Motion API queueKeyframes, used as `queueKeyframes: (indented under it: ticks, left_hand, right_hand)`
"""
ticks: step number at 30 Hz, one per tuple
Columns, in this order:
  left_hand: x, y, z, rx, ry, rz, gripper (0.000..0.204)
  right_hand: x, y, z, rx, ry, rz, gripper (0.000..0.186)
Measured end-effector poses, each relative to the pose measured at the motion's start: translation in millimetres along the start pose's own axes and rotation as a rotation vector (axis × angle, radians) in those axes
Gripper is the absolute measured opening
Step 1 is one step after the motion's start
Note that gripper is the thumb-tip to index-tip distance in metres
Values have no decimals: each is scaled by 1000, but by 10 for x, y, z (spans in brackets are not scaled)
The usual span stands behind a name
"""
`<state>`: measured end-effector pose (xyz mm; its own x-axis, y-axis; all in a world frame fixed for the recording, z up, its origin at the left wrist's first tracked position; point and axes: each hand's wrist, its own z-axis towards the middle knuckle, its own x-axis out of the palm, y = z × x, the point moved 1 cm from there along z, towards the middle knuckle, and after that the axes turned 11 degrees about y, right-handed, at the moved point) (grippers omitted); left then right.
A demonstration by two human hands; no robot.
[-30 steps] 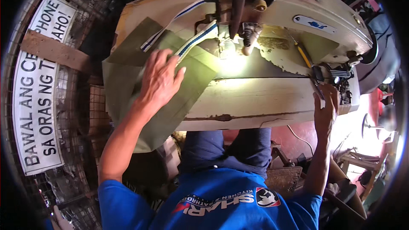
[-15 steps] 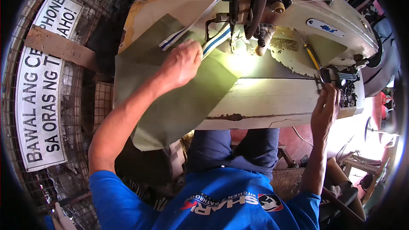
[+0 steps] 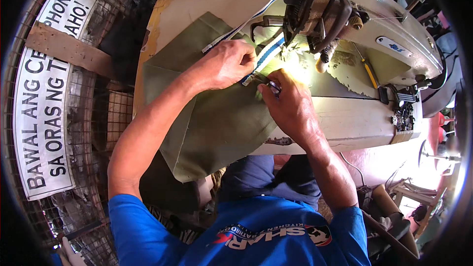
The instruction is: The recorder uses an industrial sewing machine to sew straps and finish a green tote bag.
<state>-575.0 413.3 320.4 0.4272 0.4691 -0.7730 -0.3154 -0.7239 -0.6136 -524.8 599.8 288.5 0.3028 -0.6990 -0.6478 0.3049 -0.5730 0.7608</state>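
Note:
Olive-green fabric lies over the left part of the sewing machine table and hangs past its front edge. White webbing with a blue stripe runs from under the machine head toward me; another length loops behind my left hand. My left hand is closed, pinching at the webbing's near end over the fabric. Close beside it, my right hand is wrapped round small thread snips, their dark tips at the webbing's end. Fingers partly hide the tips. The sewing machine stands just beyond, its lamp lit.
A yellow-handled screwdriver lies on the machine bed to the right. Small metal parts fill a tray at the table's right end. A wire mesh with a white sign rises at the left.
My right hand has come from the parts tray at the right to the webbing's end, bringing the snips. My left hand has shifted slightly right; the fabric's near corner has moved right.

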Motion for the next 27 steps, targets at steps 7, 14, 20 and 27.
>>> queueKeyframes:
  ticks: [7,14,20,27]
  left_hand:
    - [67,106,35,56,-53,64,13]
    - [26,237,-22,209,-37,311,9]
    - [18,179,-83,414,-182,754,13]
    - [8,110,-102,317,-98,660,15]
  right_hand:
    - [189,-52,107,-29,-111,-126,23]
    - [161,-44,37,29,-78,-9,24]
    - [203,0,142,58,-18,-43,27]
    - [303,14,276,-9,-89,-110,22]
